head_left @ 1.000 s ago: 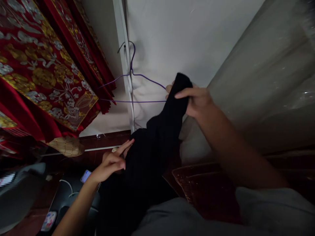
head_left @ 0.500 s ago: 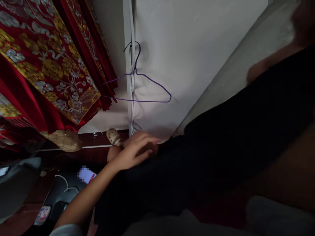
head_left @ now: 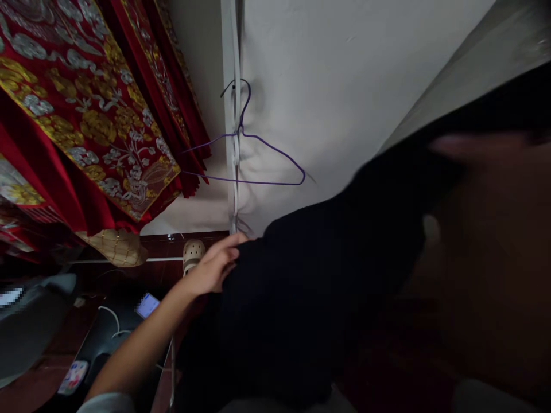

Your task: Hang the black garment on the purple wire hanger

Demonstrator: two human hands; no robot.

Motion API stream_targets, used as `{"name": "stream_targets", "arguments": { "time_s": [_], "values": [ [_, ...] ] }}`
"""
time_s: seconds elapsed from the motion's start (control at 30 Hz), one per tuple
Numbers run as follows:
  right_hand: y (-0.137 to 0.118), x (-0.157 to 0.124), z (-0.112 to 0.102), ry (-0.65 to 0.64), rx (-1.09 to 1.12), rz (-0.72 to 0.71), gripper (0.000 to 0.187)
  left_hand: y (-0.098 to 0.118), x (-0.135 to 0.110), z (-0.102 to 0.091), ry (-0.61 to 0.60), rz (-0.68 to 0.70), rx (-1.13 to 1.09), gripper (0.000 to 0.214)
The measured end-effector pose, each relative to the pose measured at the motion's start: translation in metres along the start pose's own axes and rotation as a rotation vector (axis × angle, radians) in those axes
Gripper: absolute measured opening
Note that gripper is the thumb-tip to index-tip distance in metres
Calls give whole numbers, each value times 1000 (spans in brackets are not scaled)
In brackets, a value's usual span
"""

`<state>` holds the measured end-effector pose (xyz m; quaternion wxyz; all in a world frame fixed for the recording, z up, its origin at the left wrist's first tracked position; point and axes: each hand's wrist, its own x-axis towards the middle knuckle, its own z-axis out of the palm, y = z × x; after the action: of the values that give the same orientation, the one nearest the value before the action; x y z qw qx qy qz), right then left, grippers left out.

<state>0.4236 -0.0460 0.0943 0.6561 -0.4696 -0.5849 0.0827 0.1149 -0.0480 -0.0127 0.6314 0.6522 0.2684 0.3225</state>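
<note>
A large piece of black cloth (head_left: 310, 275), its kind hard to make out in the dim light, stretches across the view from the lower middle to the upper right. At its left edge my left hand (head_left: 215, 267) has its fingers curled over the fabric. My right hand (head_left: 477, 144) lies against the cloth at the far right, dark and smeared, so its finger pose is unclear. Above the cloth, a purple wire hanger (head_left: 275, 183) hangs with nothing on it from a white cord (head_left: 236, 115) against the wall.
Red embroidered garments (head_left: 99, 120) hang at the upper left, above a gold-netted beige item (head_left: 118, 246). A beige clog (head_left: 193, 252) lies by my left wrist. A lit phone (head_left: 147, 305), a white cable (head_left: 115, 318) and a patterned case (head_left: 73, 377) rest on a dark surface.
My left hand has moved slightly left and down, and its fingers have closed on the cloth's edge. My right hand has shifted to the front of the cloth, whose upper edge has risen.
</note>
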Motion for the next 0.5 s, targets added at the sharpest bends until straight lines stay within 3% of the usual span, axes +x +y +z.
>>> {"name": "stream_targets", "arguments": {
  "time_s": [0.07, 0.17, 0.33, 0.4, 0.5],
  "values": [
    [15, -3, 7, 59, -54, -117, 50, 7, -6, -19, 8, -47, 27, 26],
    [41, 0, 17, 109, -124, -240, 43, 15, -10, -41, -82, -110, 335, 28],
    [85, 18, 29, 299, 43, -96, 38, 25, -14, -74, -63, -78, 1047, 18],
    [97, 18, 37, 213, 162, 62, 29, 32, -16, -84, 19, -32, 1214, 21],
    [108, 9, 57, -230, 218, 261, 35, 43, -19, -94, 142, 61, 1393, 27]
  ]
}}
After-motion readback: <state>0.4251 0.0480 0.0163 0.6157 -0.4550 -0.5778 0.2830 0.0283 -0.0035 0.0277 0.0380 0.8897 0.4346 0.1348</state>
